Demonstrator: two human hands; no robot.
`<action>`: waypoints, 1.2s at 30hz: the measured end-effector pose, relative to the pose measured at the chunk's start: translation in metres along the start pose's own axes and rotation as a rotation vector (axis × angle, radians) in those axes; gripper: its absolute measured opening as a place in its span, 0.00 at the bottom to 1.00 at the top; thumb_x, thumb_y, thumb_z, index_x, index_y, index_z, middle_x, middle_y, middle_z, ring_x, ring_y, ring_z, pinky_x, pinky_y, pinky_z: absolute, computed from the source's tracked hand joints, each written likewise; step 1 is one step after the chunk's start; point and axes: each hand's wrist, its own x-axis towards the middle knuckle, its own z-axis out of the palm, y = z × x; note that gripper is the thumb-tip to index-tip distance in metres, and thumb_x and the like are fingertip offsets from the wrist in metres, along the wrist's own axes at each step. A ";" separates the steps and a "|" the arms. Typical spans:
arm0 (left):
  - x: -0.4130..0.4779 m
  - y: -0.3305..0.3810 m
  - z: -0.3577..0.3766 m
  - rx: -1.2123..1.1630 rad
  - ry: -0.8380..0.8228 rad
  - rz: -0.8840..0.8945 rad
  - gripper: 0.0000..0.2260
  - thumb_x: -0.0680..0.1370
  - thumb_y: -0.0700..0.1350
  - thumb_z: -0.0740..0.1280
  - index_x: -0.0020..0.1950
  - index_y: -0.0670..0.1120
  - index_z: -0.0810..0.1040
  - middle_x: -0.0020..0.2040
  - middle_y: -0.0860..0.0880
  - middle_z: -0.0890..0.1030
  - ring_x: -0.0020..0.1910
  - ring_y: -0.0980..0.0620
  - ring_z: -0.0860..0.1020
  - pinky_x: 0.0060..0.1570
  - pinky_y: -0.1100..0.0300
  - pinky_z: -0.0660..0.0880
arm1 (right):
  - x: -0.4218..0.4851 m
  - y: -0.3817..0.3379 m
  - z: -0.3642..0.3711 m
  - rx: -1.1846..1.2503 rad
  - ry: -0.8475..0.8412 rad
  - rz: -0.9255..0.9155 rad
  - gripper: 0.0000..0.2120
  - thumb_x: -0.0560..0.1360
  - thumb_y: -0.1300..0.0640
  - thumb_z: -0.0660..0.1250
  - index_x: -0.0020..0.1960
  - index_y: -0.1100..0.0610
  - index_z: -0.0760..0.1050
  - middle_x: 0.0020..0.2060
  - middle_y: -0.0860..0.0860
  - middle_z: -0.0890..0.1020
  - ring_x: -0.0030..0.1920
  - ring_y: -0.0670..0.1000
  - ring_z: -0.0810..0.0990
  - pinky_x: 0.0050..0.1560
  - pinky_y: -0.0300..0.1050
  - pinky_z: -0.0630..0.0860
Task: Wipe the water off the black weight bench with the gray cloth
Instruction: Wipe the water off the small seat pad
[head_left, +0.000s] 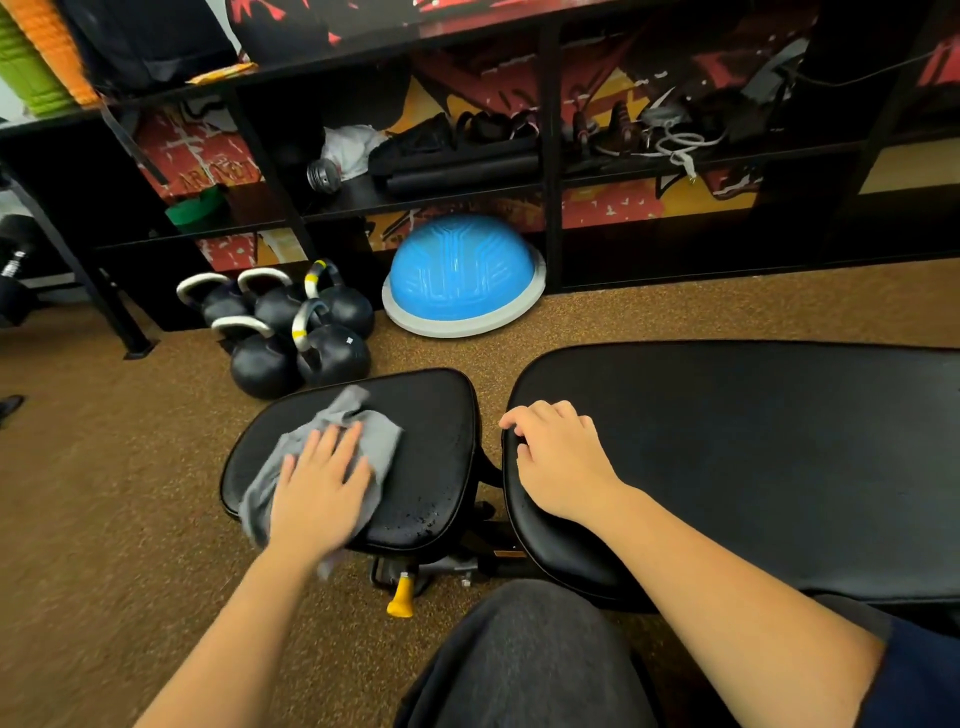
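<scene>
My left grip lies flat on the crumpled gray cloth, fingers straight and close together, palm pressing the fabric down onto the small black vinyl seat pad of the black padded weight-bench tabletop. The cloth covers the left half of that seat pad; one corner trails toward the far edge and another hangs over the near edge beside my wrist. Beads of water glisten on the bare right and near part of the seat pad, just beside the cloth. My right grip rests on the rounded end of the long black back pad, across the narrow gap from the seat pad, fingers loosely bent with the tips on the vinyl, pinching nothing. Under the gap, a yellow knob sticks out of the dark frame, and my knee in gray trousers shows at the bottom. On the brown speckled floor beyond the seat pad stand five black kettlebells in a tight cluster, and just to their right a blue half-dome balance trainer leans on its pale rim against a black shelving unit — its shelves crowded with straps, rolled mats and cords.
</scene>
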 end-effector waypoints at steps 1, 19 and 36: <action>0.002 0.007 -0.001 0.046 0.002 -0.037 0.37 0.74 0.61 0.35 0.84 0.55 0.52 0.84 0.50 0.52 0.82 0.46 0.50 0.78 0.41 0.48 | -0.001 0.000 0.000 -0.002 -0.003 -0.004 0.19 0.81 0.57 0.59 0.70 0.45 0.69 0.63 0.45 0.74 0.65 0.53 0.67 0.63 0.52 0.66; -0.054 0.059 0.018 0.073 -0.087 0.467 0.26 0.82 0.64 0.39 0.81 0.66 0.48 0.82 0.61 0.44 0.82 0.55 0.41 0.78 0.52 0.37 | 0.001 0.003 -0.005 -0.005 -0.025 -0.039 0.18 0.80 0.57 0.59 0.68 0.46 0.70 0.63 0.47 0.74 0.64 0.54 0.68 0.62 0.53 0.67; 0.023 0.118 0.004 -0.025 0.089 0.320 0.26 0.83 0.57 0.55 0.79 0.50 0.66 0.78 0.49 0.68 0.78 0.46 0.64 0.76 0.44 0.57 | 0.004 0.000 -0.010 -0.008 -0.048 -0.035 0.17 0.80 0.58 0.58 0.67 0.47 0.71 0.63 0.48 0.74 0.64 0.55 0.68 0.62 0.54 0.66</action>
